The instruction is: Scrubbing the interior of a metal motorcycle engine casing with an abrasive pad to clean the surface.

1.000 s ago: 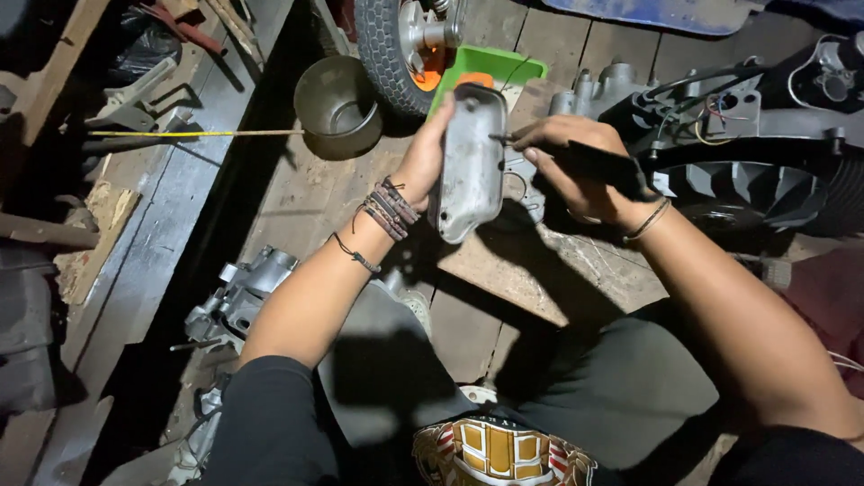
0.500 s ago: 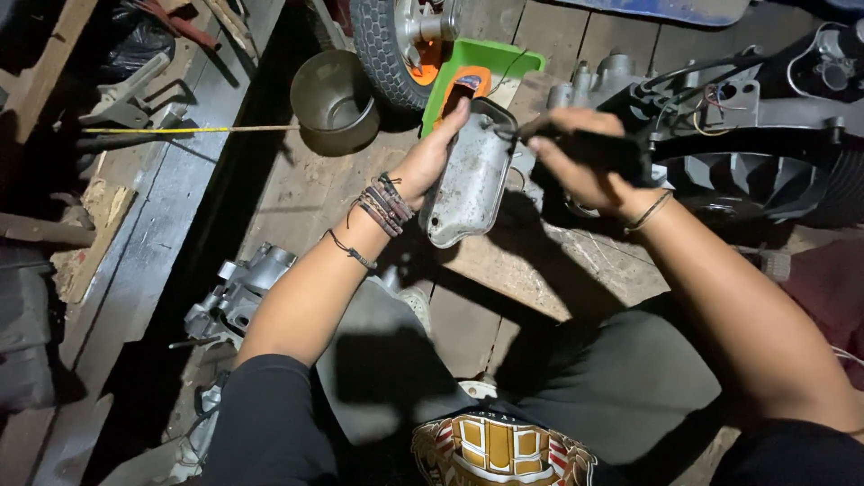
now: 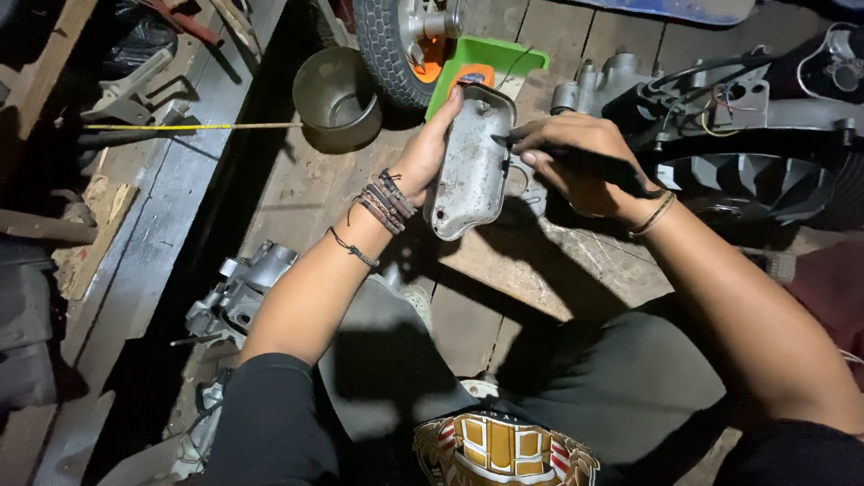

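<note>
Above the plank floor, left hand clamped on metal cover, right hand on dark tool.

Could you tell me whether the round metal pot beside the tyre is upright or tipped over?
Upright. The metal pot stands on the wooden floor with its open mouth facing up; its inner wall and bottom show.

Worn wooden plank floor, carrying a round metal pot, a green plastic tray, a small rubber-tyred wheel, a finned engine block, grey engine castings.
</note>
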